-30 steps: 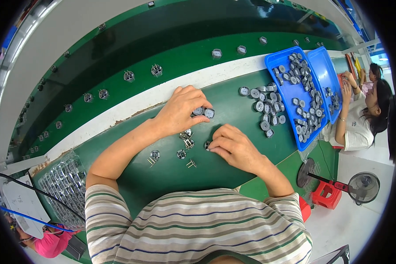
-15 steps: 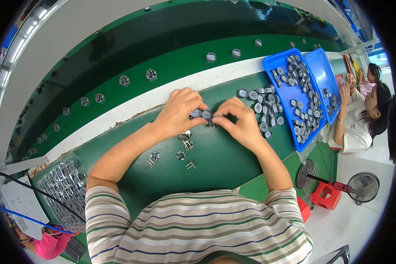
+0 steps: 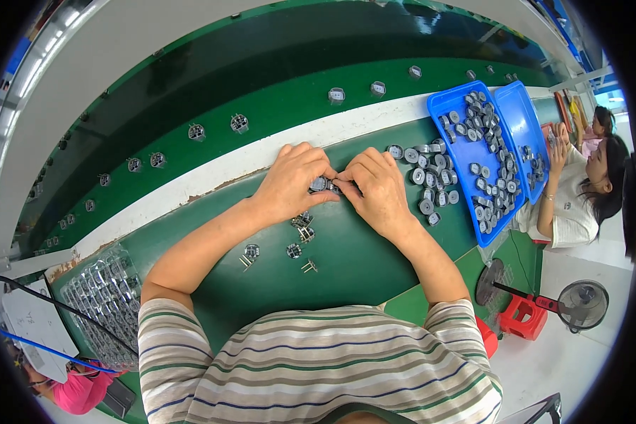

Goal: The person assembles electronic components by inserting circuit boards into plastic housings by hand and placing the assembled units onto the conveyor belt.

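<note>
A: Counting 12 o'clock as straight away from the person, what is the left hand (image 3: 297,173) doing?

B: It's holding grey housings (image 3: 319,184) in a narrow grip between thumb and fingers, just above the green worktop (image 3: 360,258).

A: And the right hand (image 3: 380,187)?

B: It's coming in at the housings' 3 o'clock side, its thumb and fingertips bunching narrowly there. They're covering that spot, so I can't fairly tell whether it's gripping a piece.

A: What's lying around them?

B: Small pinned parts (image 3: 251,251) are lying loose between 6 and 8 o'clock. At 3 o'clock a cluster of round grey pieces (image 3: 425,206) is sitting beside a blue tray (image 3: 466,152), which is holding more.

A: Farther off?

B: Clear plastic packaging (image 3: 106,300) is lying at 8 o'clock, and a green belt (image 3: 290,102) is carrying spaced-out parts from 10 to 1.
</note>
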A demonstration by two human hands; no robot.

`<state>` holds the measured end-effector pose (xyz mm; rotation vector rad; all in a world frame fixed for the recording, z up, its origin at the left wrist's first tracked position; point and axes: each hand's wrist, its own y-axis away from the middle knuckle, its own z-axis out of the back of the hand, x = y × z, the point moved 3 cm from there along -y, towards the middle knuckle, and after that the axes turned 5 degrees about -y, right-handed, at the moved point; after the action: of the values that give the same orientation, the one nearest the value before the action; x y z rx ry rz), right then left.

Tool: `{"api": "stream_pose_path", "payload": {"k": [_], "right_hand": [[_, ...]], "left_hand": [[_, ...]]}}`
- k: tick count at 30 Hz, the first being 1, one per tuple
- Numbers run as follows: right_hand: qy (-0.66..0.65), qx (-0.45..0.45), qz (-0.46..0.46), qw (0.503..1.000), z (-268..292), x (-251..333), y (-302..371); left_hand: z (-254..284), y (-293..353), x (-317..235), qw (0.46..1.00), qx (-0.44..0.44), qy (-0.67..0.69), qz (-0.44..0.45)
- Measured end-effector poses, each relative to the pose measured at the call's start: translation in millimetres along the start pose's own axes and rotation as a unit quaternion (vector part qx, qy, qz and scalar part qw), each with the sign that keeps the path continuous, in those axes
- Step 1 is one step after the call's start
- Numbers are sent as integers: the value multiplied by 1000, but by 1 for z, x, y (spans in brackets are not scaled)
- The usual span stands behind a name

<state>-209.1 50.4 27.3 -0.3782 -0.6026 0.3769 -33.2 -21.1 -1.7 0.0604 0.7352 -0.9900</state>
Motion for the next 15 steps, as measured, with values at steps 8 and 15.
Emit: {"api": "stream_pose_path", "payload": {"k": [8, 15], "right_hand": [[3, -18, -10, 1000, 1, 5, 2], [-109, 77, 41, 990, -1, 44, 16]], "left_hand": [[2, -1, -4, 999, 32, -3, 24], [20, -20, 16, 996, -17, 80, 35]]}}
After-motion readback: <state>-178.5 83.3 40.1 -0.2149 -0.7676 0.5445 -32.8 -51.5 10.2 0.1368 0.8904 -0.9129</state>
